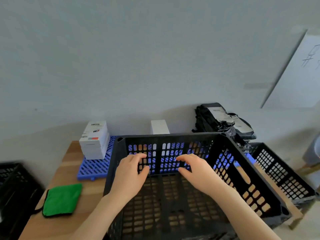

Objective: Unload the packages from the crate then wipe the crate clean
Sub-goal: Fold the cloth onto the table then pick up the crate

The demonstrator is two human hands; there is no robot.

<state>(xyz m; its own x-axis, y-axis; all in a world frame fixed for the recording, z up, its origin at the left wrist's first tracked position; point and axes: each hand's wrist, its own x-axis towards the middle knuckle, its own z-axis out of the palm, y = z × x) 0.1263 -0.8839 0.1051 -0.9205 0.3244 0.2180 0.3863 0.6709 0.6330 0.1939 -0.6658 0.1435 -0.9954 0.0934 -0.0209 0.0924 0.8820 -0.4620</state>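
A black slotted plastic crate [173, 138] stands on the wooden table in front of me, and I see no packages inside it. Both my hands reach into it near its far wall. My left hand [133, 172] and my right hand [195, 170] have curled, spread fingers and hold nothing. White boxes [94, 141] are stacked on a blue slotted pallet [91, 168] behind the crate at the left. Another white box [159, 126] stands behind the far wall. Black plastic mail bags [223, 122] with labels are piled at the back right. A folded green cloth [61, 199] lies on the table at the left.
A second black crate [280, 168] sits to the right of the first, partly off the table [69, 160]. Another black crate [12, 186] stands low at the far left. A grey wall is close behind the table. A white board [301, 73] leans at the upper right.
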